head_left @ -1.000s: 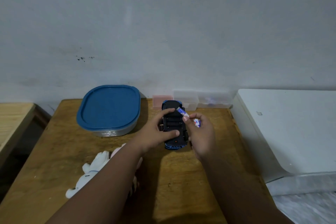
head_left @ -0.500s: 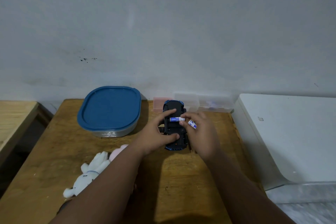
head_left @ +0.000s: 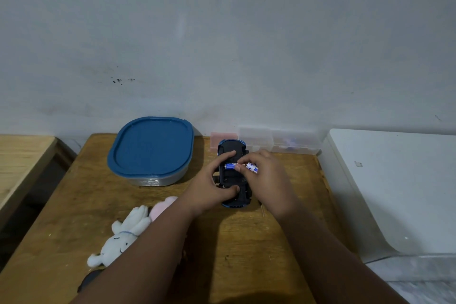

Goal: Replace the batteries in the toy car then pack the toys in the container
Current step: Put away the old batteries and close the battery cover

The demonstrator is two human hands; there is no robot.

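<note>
The left hand (head_left: 209, 187) clamps the upturned blue-and-black plastic toy car (head_left: 234, 175) from its left side, thumb on the near end of the underside and forefinger stretched over the far end. The right hand (head_left: 269, 180) pinches one blue cylindrical battery (head_left: 230, 166) between fingertip and thumb, laid crosswise on the car's dark underside; a second battery, white with blue print (head_left: 252, 168), is held in the same hand just to the right. That makes two batteries in sight. The car lies belly-up on the brown wooden table (head_left: 246, 254), near its far edge. To its left, apart from it, stands one clear oval container with a blue lid (head_left: 150, 150), lid on. Two soft toys lie at the near left: one white plush rabbit (head_left: 123, 237) and one pink plush (head_left: 161, 206), partly hidden by the left forearm. Behind the car, against the wall, sit one pink translucent box (head_left: 222, 138) and clear plastic boxes (head_left: 276, 142), whose number cannot be told. One thin metal tool (head_left: 262, 210) lies beside the right wrist.
</note>
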